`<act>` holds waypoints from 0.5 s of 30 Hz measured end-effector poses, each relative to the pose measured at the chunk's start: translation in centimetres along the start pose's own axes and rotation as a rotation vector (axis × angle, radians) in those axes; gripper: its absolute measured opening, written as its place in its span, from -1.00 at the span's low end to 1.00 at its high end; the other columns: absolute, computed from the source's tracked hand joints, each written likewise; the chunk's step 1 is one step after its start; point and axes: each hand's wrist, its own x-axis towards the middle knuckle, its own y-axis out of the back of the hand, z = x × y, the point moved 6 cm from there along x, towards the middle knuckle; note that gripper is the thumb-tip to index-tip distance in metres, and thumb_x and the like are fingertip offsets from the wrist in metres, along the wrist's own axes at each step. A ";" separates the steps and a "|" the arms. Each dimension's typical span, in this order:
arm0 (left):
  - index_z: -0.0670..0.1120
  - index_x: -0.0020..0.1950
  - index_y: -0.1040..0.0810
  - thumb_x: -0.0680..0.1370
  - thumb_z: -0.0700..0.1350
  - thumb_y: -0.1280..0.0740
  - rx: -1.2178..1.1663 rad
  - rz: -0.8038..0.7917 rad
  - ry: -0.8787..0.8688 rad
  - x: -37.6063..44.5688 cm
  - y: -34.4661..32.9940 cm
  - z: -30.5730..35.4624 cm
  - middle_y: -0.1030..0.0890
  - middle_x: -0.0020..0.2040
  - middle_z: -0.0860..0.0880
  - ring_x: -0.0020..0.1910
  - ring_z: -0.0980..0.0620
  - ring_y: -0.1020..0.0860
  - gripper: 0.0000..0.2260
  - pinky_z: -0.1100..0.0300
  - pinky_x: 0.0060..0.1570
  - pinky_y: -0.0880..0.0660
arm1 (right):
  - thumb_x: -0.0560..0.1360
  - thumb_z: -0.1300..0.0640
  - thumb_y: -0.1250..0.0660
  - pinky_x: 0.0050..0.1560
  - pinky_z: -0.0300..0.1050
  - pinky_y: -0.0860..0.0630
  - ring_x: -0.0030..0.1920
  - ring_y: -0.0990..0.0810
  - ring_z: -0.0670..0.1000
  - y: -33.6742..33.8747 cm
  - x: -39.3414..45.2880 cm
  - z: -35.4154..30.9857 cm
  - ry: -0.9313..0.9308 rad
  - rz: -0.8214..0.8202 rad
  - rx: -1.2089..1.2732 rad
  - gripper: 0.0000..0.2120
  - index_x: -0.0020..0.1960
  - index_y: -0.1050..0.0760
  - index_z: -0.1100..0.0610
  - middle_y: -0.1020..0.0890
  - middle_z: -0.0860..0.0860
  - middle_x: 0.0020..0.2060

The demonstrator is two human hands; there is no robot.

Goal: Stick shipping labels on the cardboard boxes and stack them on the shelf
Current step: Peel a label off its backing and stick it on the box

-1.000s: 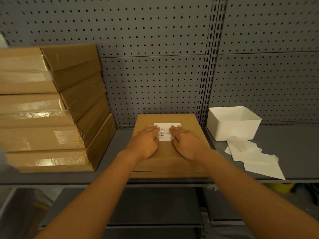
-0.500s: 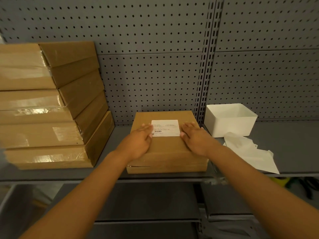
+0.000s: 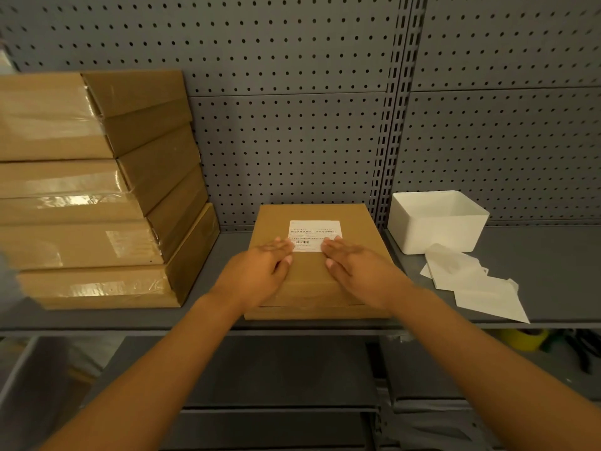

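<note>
Cardboard box [image 3: 317,281] lies flat on the grey shelf [image 3: 536,255], front centre, white shipping label [image 3: 314,235] stuck on its top face. Left hand [image 3: 258,271] and right hand [image 3: 359,268] rest palm-down on the box, fingers flat and extended, tips touching the label's lower corners, gripping nothing. Stack of taped boxes [image 3: 97,190] left; white bin [image 3: 437,219] and loose backing papers [image 3: 474,281] right.

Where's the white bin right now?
Head view, right side: the white bin sits on the shelf against the pegboard, behind loose backing papers.
</note>
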 end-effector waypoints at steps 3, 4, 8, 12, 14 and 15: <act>-0.03 0.48 -0.33 0.65 0.00 -0.10 -0.044 0.040 0.021 0.1 0.5 0.0 -0.33 0.47 0.04 0.47 0.15 -0.23 -0.61 0.25 0.43 -0.15 | 0.66 0.01 0.03 0.48 -0.17 -0.05 0.52 -0.11 -0.03 0.7 0.0 1.0 -0.076 0.079 0.004 -0.54 0.52 -0.15 0.11 -0.20 0.01 0.51; -0.03 0.48 -0.31 0.65 0.00 -0.11 -0.062 0.016 -0.015 0.4 0.2 1.0 -0.32 0.48 0.04 0.48 0.15 -0.22 -0.60 0.26 0.43 -0.14 | 0.66 0.00 0.03 0.48 -0.15 -0.07 0.52 -0.12 -0.03 0.5 0.4 0.4 -0.064 0.091 0.007 -0.54 0.52 -0.15 0.11 -0.21 0.02 0.51; -0.01 0.45 -0.37 0.64 0.01 -0.12 0.007 0.038 -0.001 0.9 0.0 1.3 -0.38 0.44 0.06 0.43 0.13 -0.32 -0.62 0.22 0.34 -0.29 | 0.65 -0.02 0.03 0.48 -0.14 -0.12 0.51 -0.17 -0.03 -0.3 1.2 0.2 -0.033 0.060 -0.007 -0.54 0.51 -0.19 0.10 -0.23 0.00 0.50; -0.07 0.43 -0.39 0.64 -0.04 -0.14 -0.056 0.078 0.064 1.9 0.9 0.0 -0.43 0.41 -0.01 0.37 0.05 -0.40 -0.63 0.26 0.30 -0.30 | 0.65 0.02 -0.01 0.45 -0.09 -0.23 0.45 -0.28 0.05 1.2 1.6 3.0 -0.169 0.134 0.014 -0.55 0.48 -0.24 0.16 -0.30 0.06 0.47; -0.08 0.48 -0.32 0.65 -0.06 -0.12 -0.106 -0.013 0.020 3.5 -0.2 1.4 -0.33 0.48 -0.01 0.45 0.07 -0.28 -0.61 0.30 0.38 -0.15 | 0.65 0.03 -0.01 0.49 -0.07 -0.15 0.50 -0.19 0.05 0.4 3.0 1.1 -0.083 0.089 0.008 -0.54 0.51 -0.19 0.16 -0.25 0.08 0.50; -0.07 0.50 -0.28 0.65 -0.06 -0.11 -0.106 -0.063 0.008 4.1 -1.0 1.9 -0.29 0.50 -0.01 0.48 0.08 -0.23 -0.60 0.29 0.41 -0.11 | 0.65 0.02 0.01 0.51 -0.06 -0.11 0.52 -0.14 0.04 -0.2 3.6 0.3 -0.043 0.050 0.000 -0.53 0.52 -0.15 0.15 -0.21 0.07 0.51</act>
